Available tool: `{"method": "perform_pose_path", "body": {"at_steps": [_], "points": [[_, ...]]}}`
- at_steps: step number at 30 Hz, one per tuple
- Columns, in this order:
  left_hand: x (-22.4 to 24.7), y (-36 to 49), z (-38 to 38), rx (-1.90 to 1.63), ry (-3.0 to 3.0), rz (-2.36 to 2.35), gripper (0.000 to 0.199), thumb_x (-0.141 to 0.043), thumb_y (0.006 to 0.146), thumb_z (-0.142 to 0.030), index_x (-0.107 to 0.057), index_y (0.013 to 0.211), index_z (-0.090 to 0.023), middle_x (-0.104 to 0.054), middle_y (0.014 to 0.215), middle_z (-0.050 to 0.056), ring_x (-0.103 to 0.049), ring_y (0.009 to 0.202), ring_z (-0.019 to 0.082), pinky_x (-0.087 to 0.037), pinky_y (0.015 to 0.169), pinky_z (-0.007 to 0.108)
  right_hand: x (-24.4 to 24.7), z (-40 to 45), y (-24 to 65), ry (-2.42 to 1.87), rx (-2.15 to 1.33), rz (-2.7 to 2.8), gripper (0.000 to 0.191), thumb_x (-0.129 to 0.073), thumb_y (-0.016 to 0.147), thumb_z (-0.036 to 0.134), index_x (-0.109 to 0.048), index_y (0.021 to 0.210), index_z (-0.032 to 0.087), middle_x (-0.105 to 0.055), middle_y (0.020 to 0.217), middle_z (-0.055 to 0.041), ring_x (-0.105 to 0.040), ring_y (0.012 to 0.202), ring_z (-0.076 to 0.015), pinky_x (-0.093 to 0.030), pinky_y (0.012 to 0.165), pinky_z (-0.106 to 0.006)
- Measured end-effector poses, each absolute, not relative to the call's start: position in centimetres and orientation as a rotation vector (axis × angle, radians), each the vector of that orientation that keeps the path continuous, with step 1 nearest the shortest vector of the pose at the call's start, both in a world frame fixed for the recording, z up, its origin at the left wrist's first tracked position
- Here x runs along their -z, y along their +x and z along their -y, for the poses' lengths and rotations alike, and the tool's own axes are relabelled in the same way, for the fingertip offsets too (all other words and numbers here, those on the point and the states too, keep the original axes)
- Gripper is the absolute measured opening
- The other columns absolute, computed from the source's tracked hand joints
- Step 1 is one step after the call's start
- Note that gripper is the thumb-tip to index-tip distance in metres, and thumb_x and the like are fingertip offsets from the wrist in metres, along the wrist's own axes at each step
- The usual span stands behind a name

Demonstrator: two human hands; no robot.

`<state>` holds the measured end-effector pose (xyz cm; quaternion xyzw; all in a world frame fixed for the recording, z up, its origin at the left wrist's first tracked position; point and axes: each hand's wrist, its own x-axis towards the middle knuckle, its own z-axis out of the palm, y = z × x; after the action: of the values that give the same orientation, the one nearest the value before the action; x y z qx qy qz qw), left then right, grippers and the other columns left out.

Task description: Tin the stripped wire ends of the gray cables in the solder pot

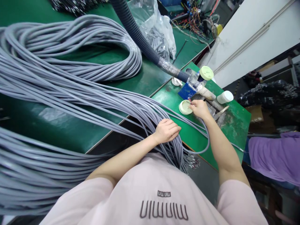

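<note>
A thick bundle of grey cables [131,104] runs across the green table and droops over its near edge, where stripped wire ends [193,162] hang. My left hand [167,130] lies over this bundle with its fingers curled around the cables. At the small green bench, my right hand [199,108] pinches the end of one grey cable [207,137], whose thin coloured wires [189,100] stick out past the fingertips. Those wires are above a shallow round cream-coloured dish [185,107], beside the hand. I cannot tell whether they touch its contents.
A ribbed hose [140,34] reaches down to a blue block [187,91]. Nearby stand a white jar [225,97] and a pale-green-lidded container [206,72]. A clear bag [161,34] of grey pieces sits behind. A person in a purple top [274,156] is at the right.
</note>
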<state>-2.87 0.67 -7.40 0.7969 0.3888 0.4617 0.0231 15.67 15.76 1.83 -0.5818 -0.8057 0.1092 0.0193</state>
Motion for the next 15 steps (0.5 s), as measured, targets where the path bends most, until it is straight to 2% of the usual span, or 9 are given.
{"method": "perform_pose_path", "body": {"at_steps": [8,15], "points": [[7.7,-2.9,-0.6,-1.381,2.466,-1.205,0.015,-0.055,0.090,-0.025,-0.063,0.102,-0.024,-0.073,0.087,0.001,-0.064,0.082,0.016,-0.040,0.078,0.035,-3.0,-14.8,23.8,-1.832,-0.290,2.155,0.033,-0.059,0.074,0.042,-0.048,0.053,0.019,-0.039,0.047,0.0031,-0.036,0.052,-0.0121,-0.022,0.051,-0.027],[7.6,-3.0,-0.6,-1.398,2.441,-1.197,0.013,-0.057,0.089,-0.024,-0.064,0.101,-0.024,-0.073,0.088,0.000,-0.064,0.082,0.015,-0.040,0.079,0.035,0.3,-15.3,29.5,-2.108,-0.183,1.876,0.031,-0.061,0.070,0.043,-0.049,0.054,0.020,-0.038,0.047,0.0050,-0.036,0.051,-0.0120,-0.024,0.052,-0.027]]}}
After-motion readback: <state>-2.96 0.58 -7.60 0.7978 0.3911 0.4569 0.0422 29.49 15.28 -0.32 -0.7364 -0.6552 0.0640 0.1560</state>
